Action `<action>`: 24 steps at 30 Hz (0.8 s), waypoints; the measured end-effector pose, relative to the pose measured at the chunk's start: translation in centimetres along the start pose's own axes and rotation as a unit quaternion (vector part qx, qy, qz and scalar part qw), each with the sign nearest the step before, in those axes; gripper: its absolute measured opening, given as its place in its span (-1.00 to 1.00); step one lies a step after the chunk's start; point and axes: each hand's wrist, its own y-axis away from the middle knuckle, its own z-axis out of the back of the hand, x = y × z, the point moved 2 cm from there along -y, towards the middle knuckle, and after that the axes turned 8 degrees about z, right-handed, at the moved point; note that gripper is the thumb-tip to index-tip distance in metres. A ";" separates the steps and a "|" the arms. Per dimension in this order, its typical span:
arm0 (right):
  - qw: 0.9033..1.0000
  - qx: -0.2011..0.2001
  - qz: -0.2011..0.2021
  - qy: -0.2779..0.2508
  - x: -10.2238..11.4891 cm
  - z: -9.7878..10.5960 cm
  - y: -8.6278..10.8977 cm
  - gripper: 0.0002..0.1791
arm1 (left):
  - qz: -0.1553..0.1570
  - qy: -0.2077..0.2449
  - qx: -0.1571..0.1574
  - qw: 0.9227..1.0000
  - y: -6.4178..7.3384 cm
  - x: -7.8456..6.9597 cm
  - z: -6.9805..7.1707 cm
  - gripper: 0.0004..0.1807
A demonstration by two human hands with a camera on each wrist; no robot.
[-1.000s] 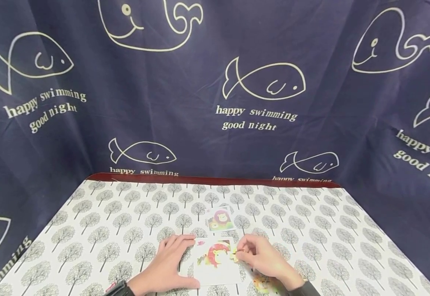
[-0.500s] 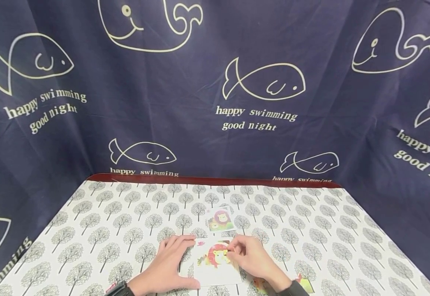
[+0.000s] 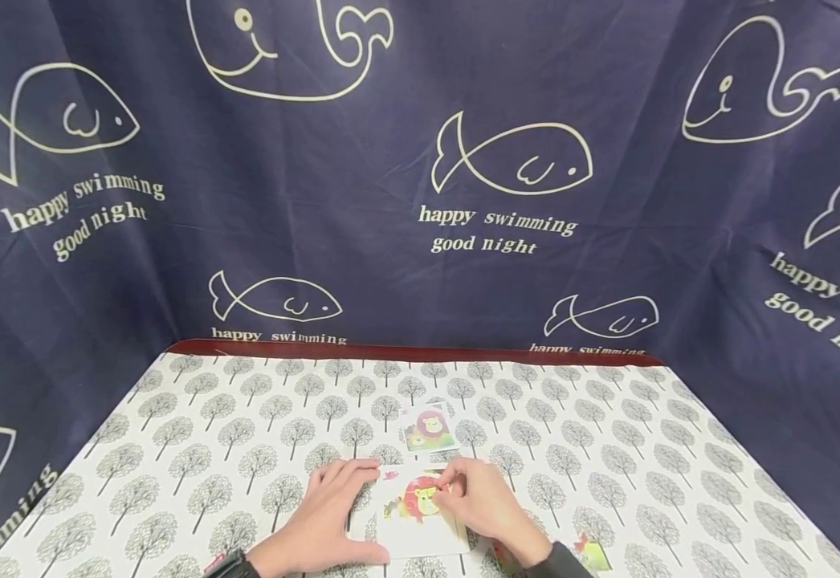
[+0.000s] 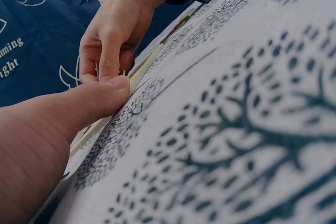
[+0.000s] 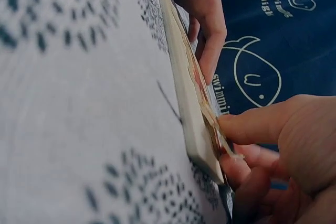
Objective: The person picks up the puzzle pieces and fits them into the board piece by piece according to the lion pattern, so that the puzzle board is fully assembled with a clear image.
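Note:
A white puzzle board (image 3: 423, 541) lies flat, partly filled with pieces showing a red-maned lion (image 3: 417, 499). My left hand (image 3: 333, 515) holds the board at its left side, thumb at the near corner and bent fingers at the far one. Over the board's right part, my right hand (image 3: 488, 502) pinches a thin puzzle piece (image 5: 229, 148) between thumb and fingers. In the right wrist view that piece tilts against the edge of the board; its printed face is mostly hidden by the fingers.
Just beyond the board is a small picture card (image 3: 429, 429) with the same lion. Loose puzzle pieces (image 3: 595, 554) lie near the right forearm, partly covered by it. The tablecloth (image 3: 232, 433) has a tree print, and a dark blue curtain (image 3: 391, 160) hangs behind.
My right hand has moved left from beside the board to over its right part, carrying the puzzle piece. Loose pieces by the forearm have come into view. The left hand stays put.

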 end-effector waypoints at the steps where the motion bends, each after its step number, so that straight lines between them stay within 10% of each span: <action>1: 1.000 -0.001 -0.005 0.008 0.1 0.0 0.0 -0.84 | 0.001 0.000 0.000 1.000 0.0 0.0 0.0 0.03; 24: 0.999 0.031 -0.018 0.009 -0.2 0.1 0.4 -0.78 | -0.005 0.009 0.000 1.000 0.0 -0.2 0.2 0.03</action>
